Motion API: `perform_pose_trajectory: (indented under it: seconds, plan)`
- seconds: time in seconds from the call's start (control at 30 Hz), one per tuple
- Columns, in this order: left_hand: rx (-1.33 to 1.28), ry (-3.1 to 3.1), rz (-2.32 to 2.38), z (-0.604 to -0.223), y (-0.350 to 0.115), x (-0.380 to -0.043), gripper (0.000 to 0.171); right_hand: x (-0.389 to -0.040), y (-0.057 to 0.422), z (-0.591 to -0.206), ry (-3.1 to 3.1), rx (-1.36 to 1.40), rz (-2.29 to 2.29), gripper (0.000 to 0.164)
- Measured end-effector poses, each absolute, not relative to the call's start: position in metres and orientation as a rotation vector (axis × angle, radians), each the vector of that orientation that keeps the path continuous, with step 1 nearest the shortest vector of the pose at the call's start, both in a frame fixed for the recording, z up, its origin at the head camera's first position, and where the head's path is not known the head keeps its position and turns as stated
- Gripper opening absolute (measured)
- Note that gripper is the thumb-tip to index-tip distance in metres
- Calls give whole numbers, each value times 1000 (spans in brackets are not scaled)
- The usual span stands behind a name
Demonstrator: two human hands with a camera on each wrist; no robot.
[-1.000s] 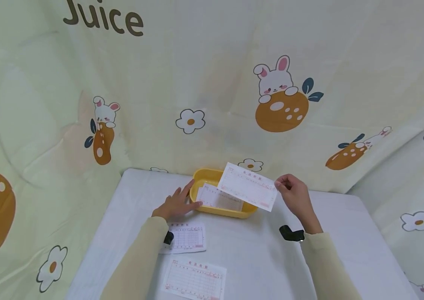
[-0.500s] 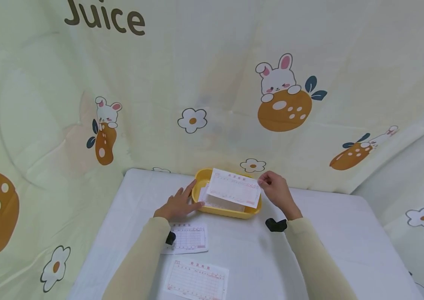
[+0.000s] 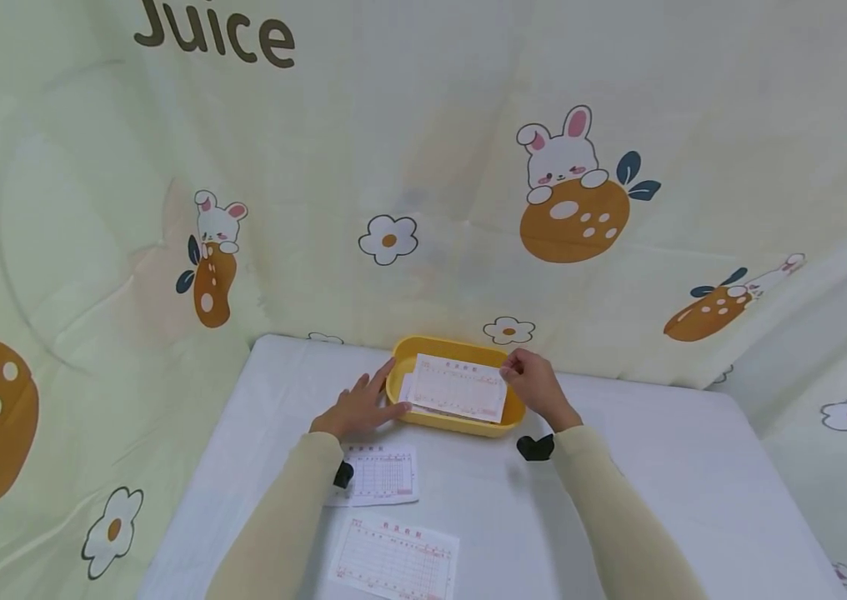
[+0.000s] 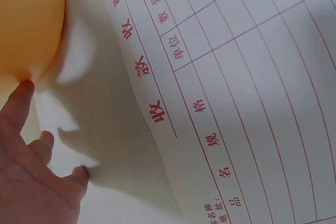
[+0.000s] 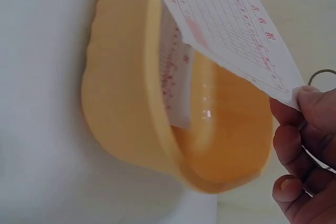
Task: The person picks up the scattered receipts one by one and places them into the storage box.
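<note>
A yellow plastic basin stands near the table's back edge. My left hand rests against its left end with fingers spread; in the left wrist view, a fingertip touches the basin wall. At the right end, my right hand pinches the corner of a red-printed receipt slip between thumb and forefinger. That slip slants over the basin's opening, its pinched corner held above the rim. Beneath it, another printed slip lies inside the basin, mostly covered.
Two printed receipt slips lie on the white table in front of the basin: one slip partly behind my left wrist, the other slip closer to me. A patterned curtain hangs right behind the table's back edge.
My right hand has moved left and brought the receipt slip down from above the basin's right side to lie over its opening. The left hand has stayed at the basin's left end.
</note>
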State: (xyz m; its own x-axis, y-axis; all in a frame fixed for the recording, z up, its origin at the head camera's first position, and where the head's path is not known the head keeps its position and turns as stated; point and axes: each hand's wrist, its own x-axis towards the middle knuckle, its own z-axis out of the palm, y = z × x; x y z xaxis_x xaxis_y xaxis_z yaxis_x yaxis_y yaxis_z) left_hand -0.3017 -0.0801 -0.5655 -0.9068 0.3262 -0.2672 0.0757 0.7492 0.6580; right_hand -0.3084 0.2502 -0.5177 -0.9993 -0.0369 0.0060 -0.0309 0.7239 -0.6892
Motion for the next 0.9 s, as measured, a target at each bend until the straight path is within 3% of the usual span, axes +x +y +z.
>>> perform_pose_trajectory:
  seconds: [0.4, 0.7, 0.9]
  plan:
    - [281, 2569, 939, -566, -77, -299, 98, -304, 243, -524, 2884, -24, -1171, 5]
    - [271, 2567, 953, -569, -78, -302, 99, -297, 244, -528, 2911, -15, -1144, 20]
    - [288, 2557, 967, -569, -81, -301, 98, -290, 242, -526, 2948, -48, -1167, 18]
